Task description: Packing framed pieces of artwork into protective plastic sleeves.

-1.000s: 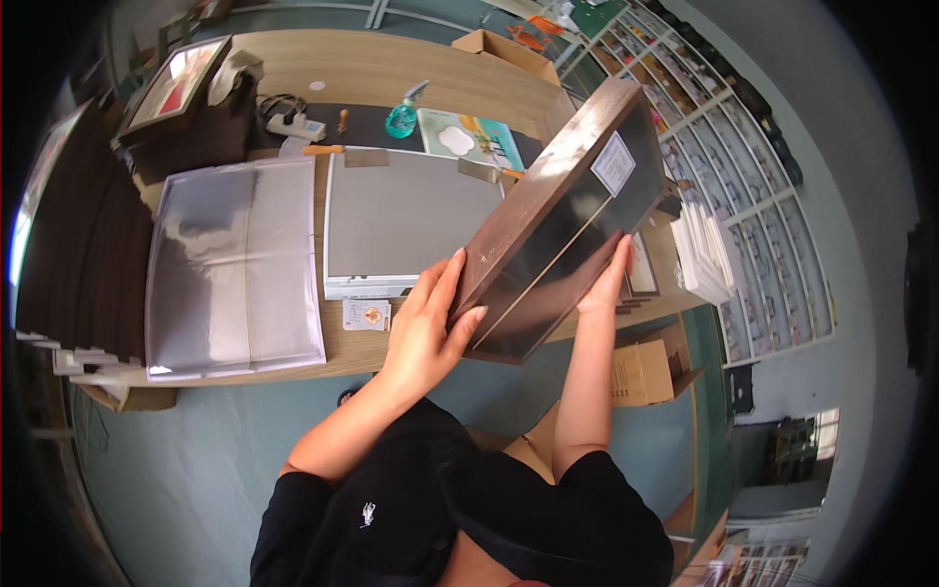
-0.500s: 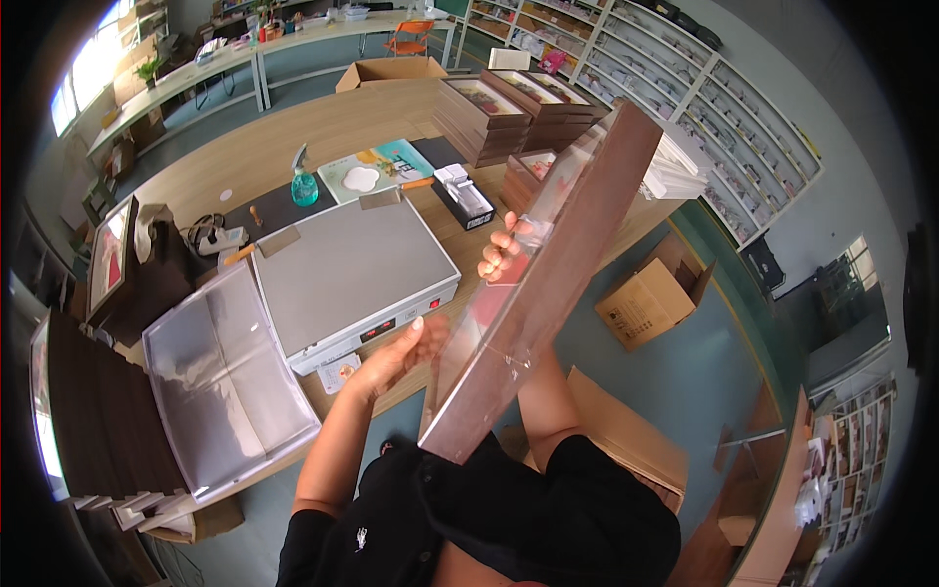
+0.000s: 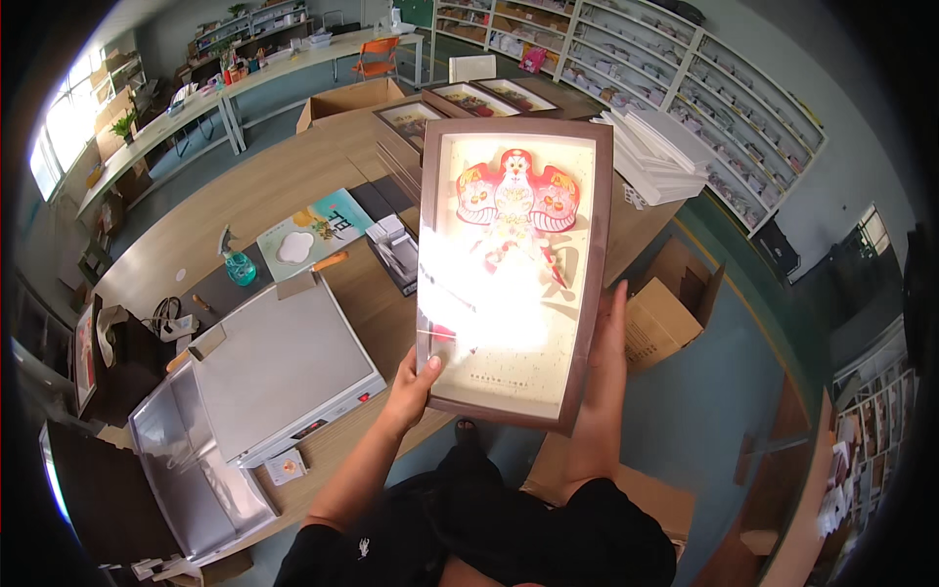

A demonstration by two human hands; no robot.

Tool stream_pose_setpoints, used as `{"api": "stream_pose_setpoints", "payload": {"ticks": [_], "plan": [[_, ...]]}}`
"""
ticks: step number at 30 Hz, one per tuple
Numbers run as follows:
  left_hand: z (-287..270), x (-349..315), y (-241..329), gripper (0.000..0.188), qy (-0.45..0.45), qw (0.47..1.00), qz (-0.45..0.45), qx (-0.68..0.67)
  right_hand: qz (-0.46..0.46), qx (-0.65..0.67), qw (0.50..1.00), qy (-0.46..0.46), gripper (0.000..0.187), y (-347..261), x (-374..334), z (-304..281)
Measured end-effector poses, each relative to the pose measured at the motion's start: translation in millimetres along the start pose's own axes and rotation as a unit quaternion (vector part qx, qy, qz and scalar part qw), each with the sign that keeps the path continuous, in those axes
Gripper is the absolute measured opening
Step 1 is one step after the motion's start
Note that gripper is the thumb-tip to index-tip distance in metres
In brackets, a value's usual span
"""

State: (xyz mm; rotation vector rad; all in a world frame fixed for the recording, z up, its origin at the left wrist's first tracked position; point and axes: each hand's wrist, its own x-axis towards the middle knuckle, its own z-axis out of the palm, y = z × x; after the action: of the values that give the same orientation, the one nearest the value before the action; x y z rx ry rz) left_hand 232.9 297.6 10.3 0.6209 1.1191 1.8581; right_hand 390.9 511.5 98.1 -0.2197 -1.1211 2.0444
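Upright in front of me stands a brown picture frame [image 3: 509, 396], deep-sided and glossy over its face. Inside is a red and white bird-shaped kite figure [image 3: 518, 201] on a cream backing, and bright glare hides its lower part. My left hand [image 3: 413, 383] grips the lower left edge, thumb on the front and the other fingers behind it. Along the lower right side lies my right hand [image 3: 611, 318], with its fingers pointing up against the frame; the frame hides part of it.
A grey flat-topped machine [image 3: 284, 367] with a red switch sits on the table, left of the frame. Nearby are a green spray bottle [image 3: 238, 264], a clear plastic-covered tray [image 3: 201, 470] and stacked frames [image 3: 406, 117]. White frame pieces [image 3: 660, 147] lie behind right; a cardboard box [image 3: 665, 318] stands on the floor.
The frame has turned from edge-on to face me. My left hand has moved from beside it onto its lower left edge; my right hand has shifted to its right side.
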Motion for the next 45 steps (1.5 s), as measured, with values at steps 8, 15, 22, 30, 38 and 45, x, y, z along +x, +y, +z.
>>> {"api": "stream_pose_setpoints", "payload": {"ticks": [8, 15, 22, 30, 38, 45], "plan": [[101.1, 125.8, -42.7, 0.06, 0.102, 0.985, -0.001, 0.136, 0.089, -0.31, 0.939, 0.121, 0.059, -14.0, 146.0, -126.5], [112.3, 187.3, -76.1, 0.067, 0.143, 0.959, -0.017, 0.242, 0.242, -0.221, 0.944, 0.04, 0.048, 19.0, 238.5, -194.4], [139.0, 170.7, -66.3, 0.067, 0.164, 0.965, 0.097, 0.179, 0.22, -0.159, 0.962, 0.026, 0.04, 17.5, 230.2, -202.3], [162.1, 174.8, 47.5, 0.076, 0.051, 0.809, 0.306, 0.499, -0.014, 0.02, 0.999, 0.042, 0.055, 12.4, 244.3, -128.1], [150.3, 221.6, 31.3, 0.072, 0.065, 0.955, 0.143, 0.253, 0.076, -0.076, 0.993, 0.051, 0.048, -7.6, 263.6, -156.7], [135.1, 242.2, -66.6, 0.07, 0.157, 0.98, 0.038, 0.12, 0.189, -0.282, 0.941, -0.017, 0.04, -0.8, 279.5, -208.4]]}}
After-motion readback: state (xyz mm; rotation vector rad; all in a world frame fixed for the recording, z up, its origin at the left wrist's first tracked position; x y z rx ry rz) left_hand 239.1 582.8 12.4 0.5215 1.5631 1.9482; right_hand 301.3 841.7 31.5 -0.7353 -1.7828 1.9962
